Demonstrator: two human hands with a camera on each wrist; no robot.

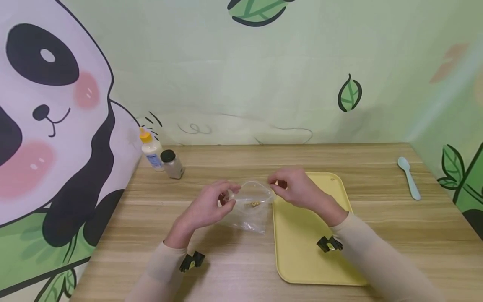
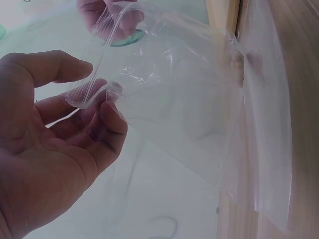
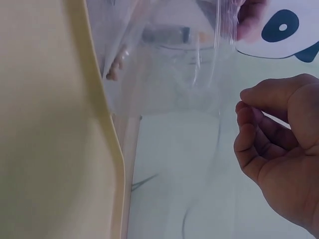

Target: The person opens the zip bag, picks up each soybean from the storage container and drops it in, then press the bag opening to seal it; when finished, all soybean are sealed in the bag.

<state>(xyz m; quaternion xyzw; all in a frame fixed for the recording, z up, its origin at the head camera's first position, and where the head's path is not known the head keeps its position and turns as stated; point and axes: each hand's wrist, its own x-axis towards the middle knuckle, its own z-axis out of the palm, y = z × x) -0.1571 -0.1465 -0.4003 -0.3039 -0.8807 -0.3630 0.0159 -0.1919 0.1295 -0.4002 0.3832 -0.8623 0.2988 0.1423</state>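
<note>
A clear zip bag hangs between the hands, its mouth spread at the top. Several small tan pieces lie inside it; their kind is unclear. The left hand holds the bag's left side near the zip strip, its fingers curled at the corner with the thumb apart. At the bag's upper right is the right hand, thumb and fingertips brought together. In the right wrist view a gap shows between these fingertips and the bag, and nothing is visible in them.
Under the right arm lies a yellow tray, with a tiny piece near its far corner. A white glue bottle with an orange cap and a black-lidded jar stand back left. A pale blue spoon lies at right.
</note>
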